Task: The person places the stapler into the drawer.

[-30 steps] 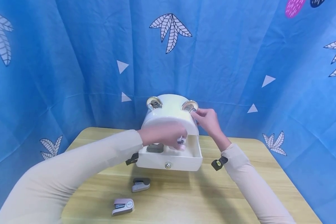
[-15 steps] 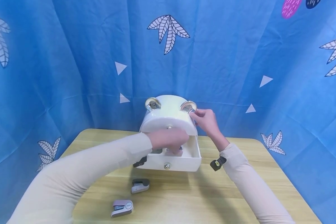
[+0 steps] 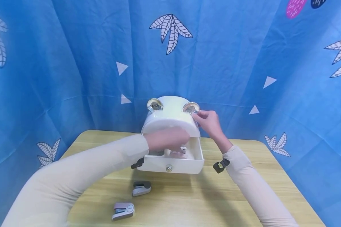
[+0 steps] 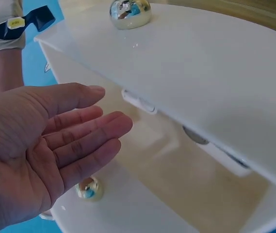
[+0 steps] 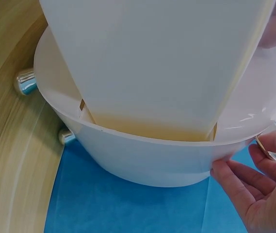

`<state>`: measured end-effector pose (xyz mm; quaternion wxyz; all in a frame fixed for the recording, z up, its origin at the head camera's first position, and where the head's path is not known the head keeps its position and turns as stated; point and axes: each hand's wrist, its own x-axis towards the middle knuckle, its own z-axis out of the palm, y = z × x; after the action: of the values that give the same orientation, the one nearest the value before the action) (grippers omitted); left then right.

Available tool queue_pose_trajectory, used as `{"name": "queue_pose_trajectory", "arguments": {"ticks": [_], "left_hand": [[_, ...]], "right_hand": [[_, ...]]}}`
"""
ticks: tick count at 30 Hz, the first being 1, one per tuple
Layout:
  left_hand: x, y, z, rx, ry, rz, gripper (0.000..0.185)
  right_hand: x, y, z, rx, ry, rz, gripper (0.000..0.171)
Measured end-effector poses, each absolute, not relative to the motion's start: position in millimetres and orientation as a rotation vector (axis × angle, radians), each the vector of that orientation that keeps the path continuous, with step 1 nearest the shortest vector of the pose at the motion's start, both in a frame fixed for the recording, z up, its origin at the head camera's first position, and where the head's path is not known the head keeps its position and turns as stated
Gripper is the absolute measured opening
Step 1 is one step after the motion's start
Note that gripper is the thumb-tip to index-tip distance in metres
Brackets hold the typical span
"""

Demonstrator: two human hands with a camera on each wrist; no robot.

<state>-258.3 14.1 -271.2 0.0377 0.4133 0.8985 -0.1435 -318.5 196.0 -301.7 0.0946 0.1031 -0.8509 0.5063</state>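
In the head view a white box [image 3: 173,110] with two gold ears stands at the table's back, its drawer [image 3: 184,166] pulled out. My left hand [image 4: 55,141] hangs over the drawer, fingers extended and loosely bent, with nothing held. Just below it a pinkish mini stapler [image 3: 178,155] lies in the drawer, partly covered by the hand. A grey stapler [image 3: 157,153] sits left of it, mostly hidden by the arm. At the box's right side, my right hand [image 5: 259,179] pinches the rim of the gold ear [image 3: 191,107], other fingertips touching the box wall.
Two more mini staplers stand on the wooden table [image 3: 230,189] in front of the box: a dark grey and white one [image 3: 141,188], and a pink and white one [image 3: 123,211] nearer. A blue curtain [image 3: 230,63] hangs close behind the table.
My left hand has lowered the pinkish stapler into the drawer and let go of it, then risen slightly. The right hand keeps its place at the ear.
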Motion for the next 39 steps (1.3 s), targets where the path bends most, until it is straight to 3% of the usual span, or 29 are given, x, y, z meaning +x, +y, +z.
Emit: {"name": "queue_pose_trajectory", "arguments": {"ticks": [15,30,39], "left_hand": [[-260,-12,-255,1.289,2.838,-0.069,0.015],[-230,-54,-219,1.097,3.004,0.447,0.027],[-210,-71,-244,1.071,2.806,1.102,0.017]], "right_hand": [[-318,195,-301,0.276,-2.531,1.515,0.026],[-315,195,-300,0.269,-2.541,1.525,0.027],[-316,195,-300,0.278,-2.531,1.544,0.028]]}}
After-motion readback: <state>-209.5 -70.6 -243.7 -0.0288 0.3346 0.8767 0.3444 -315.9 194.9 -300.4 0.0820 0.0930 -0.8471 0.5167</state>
